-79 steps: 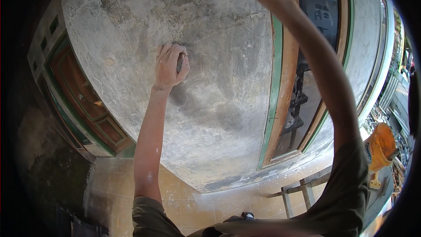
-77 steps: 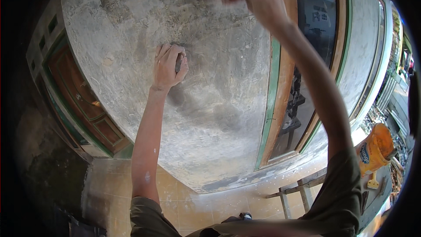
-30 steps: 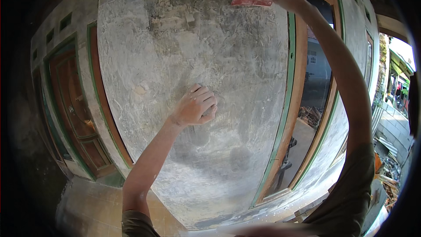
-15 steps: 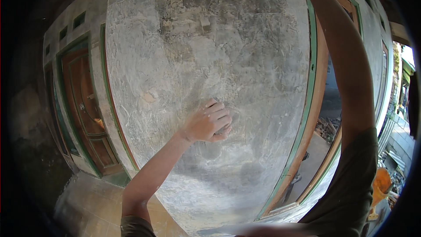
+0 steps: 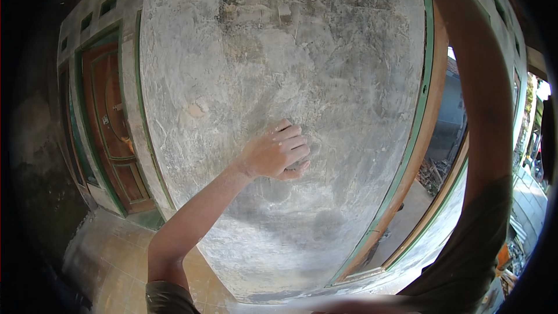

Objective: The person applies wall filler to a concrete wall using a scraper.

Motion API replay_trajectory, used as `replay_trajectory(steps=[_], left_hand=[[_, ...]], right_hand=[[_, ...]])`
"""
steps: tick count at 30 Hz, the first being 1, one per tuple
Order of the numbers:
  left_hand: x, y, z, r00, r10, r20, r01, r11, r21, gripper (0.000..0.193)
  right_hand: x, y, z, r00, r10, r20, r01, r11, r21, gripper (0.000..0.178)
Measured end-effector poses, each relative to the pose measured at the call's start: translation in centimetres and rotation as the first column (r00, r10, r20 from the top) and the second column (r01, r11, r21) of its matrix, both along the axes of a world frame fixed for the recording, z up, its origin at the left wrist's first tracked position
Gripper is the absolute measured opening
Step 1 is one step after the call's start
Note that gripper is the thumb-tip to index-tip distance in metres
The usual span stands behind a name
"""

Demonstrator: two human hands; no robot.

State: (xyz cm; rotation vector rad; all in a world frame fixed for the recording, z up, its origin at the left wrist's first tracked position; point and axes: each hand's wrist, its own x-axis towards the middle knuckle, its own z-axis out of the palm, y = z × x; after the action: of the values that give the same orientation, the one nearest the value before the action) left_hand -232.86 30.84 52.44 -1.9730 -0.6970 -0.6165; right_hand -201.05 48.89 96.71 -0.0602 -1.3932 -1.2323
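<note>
While curled at the rough grey wall [image 5: 325, 70] filling the centre, left hand [image 5: 276, 151] with fingers bunched together; whether clamped on anything, impossible to tell. Right hand beyond the upper edge, out of view; raised right arm [image 5: 483, 87] in front of part of the glazed window [image 5: 444, 128] and its timber frame [image 5: 438, 70]. At left, brown panelled door [image 5: 106, 84], green-edged; below, tan floor tiles [image 5: 110, 256]. Wall texture: patchy, ridged, dark above, paler below.
</note>
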Motion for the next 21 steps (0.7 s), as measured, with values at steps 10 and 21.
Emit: replay_trajectory(steps=[10, 21], left_hand=[[-0.1, -2.6, -2.0, 0.981, -0.187, 0.059, 0.187, 0.982, -0.007, 0.018], [-1.8, -7.7, -4.5, 0.980, -0.146, 0.134, 0.143, 0.989, 0.028, 0.012]], right_hand=[[-12.7, -13.7, -11.3, 0.541, 0.816, 0.204, -0.501, 0.507, -0.701, 0.011], [-6.4, -16.8, -29.2, 0.911, -0.233, 0.341, 0.294, 0.946, -0.139, 0.030]])
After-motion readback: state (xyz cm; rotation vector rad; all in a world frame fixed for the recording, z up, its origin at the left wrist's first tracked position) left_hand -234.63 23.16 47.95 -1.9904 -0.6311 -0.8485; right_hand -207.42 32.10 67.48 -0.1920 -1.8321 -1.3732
